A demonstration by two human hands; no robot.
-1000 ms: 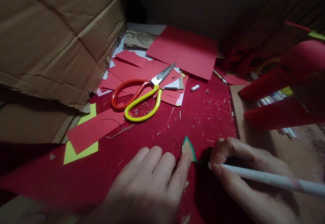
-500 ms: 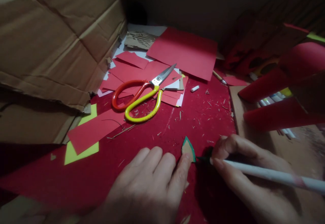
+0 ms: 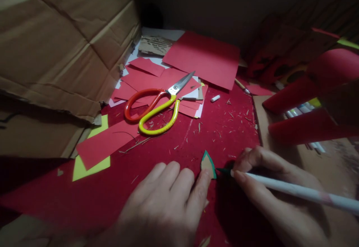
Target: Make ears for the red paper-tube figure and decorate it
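Observation:
A small pointed cardboard piece, tan with a green border, lies on the red table surface. My left hand rests palm down with its fingers curled, and one fingertip presses the piece's lower end against the table. My right hand is closed around a white marker in a writing grip. The marker's dark green tip is beside the piece's right edge; whether it touches I cannot tell. Beyond my left hand lie scissors with one red and one yellow handle, partly on red paper scraps.
A tall creased cardboard panel stands at left. Red paper lies at the back, and a yellow sheet under a red strip at left. At right, red tubes and several markers are above a cardboard sheet.
My right hand and the marker tip have shifted very slightly up and left beside the cardboard piece. My left hand keeps its place on the piece.

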